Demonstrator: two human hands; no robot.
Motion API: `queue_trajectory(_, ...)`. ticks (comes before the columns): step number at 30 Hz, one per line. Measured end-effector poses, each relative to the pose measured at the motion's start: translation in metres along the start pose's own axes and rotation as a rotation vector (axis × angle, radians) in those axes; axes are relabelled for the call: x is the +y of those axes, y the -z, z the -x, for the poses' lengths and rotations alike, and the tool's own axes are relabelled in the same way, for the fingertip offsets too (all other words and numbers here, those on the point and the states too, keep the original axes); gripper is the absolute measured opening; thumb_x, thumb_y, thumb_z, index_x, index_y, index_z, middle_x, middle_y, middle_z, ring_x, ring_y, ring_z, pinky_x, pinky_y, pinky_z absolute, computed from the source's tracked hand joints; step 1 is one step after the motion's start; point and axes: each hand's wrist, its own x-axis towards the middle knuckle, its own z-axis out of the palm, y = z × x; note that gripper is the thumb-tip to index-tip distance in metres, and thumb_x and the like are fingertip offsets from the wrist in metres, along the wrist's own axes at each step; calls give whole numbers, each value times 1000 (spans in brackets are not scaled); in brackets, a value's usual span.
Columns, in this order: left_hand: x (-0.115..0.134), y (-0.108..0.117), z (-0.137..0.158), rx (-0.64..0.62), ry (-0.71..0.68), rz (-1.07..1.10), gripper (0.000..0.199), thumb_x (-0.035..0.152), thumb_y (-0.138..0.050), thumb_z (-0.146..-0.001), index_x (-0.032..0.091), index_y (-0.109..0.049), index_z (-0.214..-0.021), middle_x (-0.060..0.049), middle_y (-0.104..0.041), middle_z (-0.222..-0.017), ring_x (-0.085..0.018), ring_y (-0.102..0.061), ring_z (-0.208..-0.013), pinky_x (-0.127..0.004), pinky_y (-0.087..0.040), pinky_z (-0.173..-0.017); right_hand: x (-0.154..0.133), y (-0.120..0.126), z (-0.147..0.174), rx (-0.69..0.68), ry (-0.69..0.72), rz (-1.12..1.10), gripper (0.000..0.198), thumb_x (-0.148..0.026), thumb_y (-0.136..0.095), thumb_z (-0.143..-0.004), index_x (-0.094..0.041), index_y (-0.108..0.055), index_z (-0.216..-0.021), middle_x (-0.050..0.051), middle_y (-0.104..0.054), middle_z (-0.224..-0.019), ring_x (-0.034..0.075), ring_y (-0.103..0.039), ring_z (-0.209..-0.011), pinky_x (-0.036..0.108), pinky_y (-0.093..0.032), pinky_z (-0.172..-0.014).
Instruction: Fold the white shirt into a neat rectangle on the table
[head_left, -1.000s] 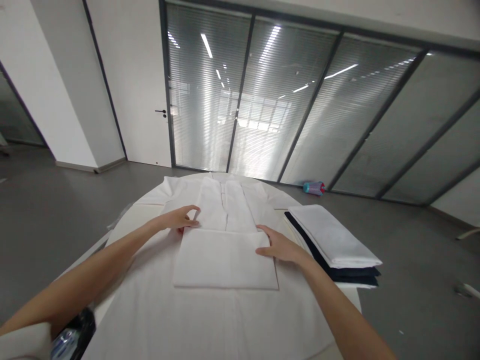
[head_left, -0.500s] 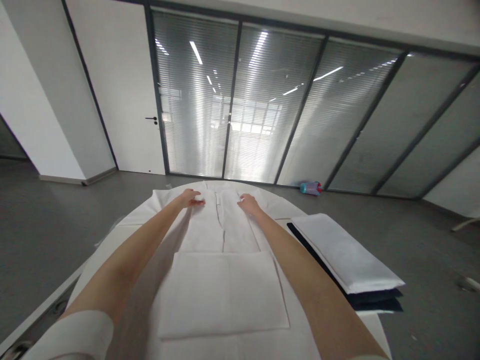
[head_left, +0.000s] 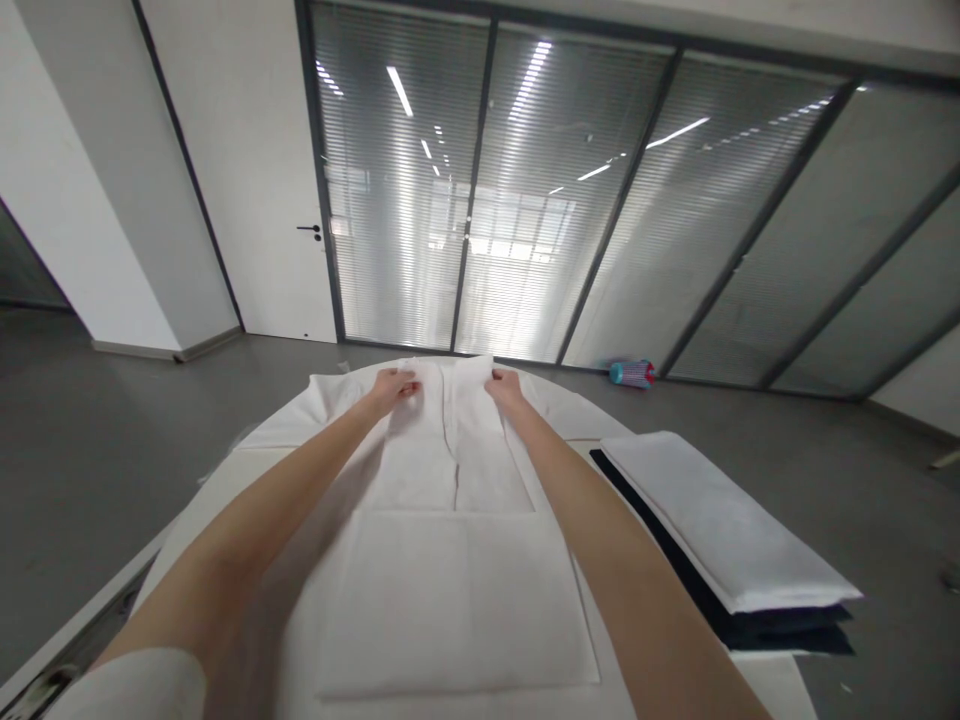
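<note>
A folded white garment (head_left: 459, 600) lies in front of me, its lower part a flat rectangle and its narrower far part split by a seam down the middle. At the far end, my left hand (head_left: 394, 388) closes on the garment's left edge. My right hand (head_left: 505, 388) pinches its right edge, and the far end between them looks slightly raised. Underneath spreads a larger white cloth (head_left: 285, 418) with creases at the far left.
To the right, a folded white cloth (head_left: 724, 520) rests on dark navy cloth (head_left: 787, 622) at the edge of the pale table (head_left: 225, 478). A blue and red patterned object (head_left: 631, 374) lies on the floor by the glass partition (head_left: 525, 200).
Both hands have closed on the garment's far edges, and that far end has lifted a little. The view has shifted slightly.
</note>
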Motion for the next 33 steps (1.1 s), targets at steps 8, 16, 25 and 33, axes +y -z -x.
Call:
queue_trajectory(8, 45, 21, 113, -371, -129, -272, 40, 25, -87, -63, 13, -75, -100, -9, -73, -102, -23, -65, -101, -35, -51, -93, 13, 65, 96, -66, 67, -250, 31, -22, -66, -62, -16, -67, -92, 1, -66, -82, 16, -60, -73, 23, -49, -62)
queue_trajectory(16, 11, 54, 174, -229, 48, -586, 69, 35, -87, -64, 24, -64, -128, -5, -65, -100, -13, -63, -72, -24, -51, -63, 43, 84, 182, -384, -226, -574, 38, -22, -64, -74, -19, -63, -112, 7, -71, -93, 19, -68, -79, 31, -56, -70)
queue_trajectory(25, 4, 42, 143, -226, 157, -352, 88, 15, -84, -67, 25, -48, -146, -11, -61, -131, -16, -68, -86, -24, -57, -71, 20, 83, 181, -402, -186, -458, 52, -31, -68, -82, -22, -51, -131, -1, -63, -82, 14, -59, -64, 26, -53, -57)
queue_trajectory(33, -8, 54, 144, -369, -25, -508, 88, 29, -89, -64, 26, -53, -144, -13, -53, -145, -28, -59, -121, -37, -51, -98, 40, 69, 182, -346, 138, 69, 43, -25, -65, -78, -17, -64, -120, -8, -44, -61, 11, -41, -54, 23, -38, -58)
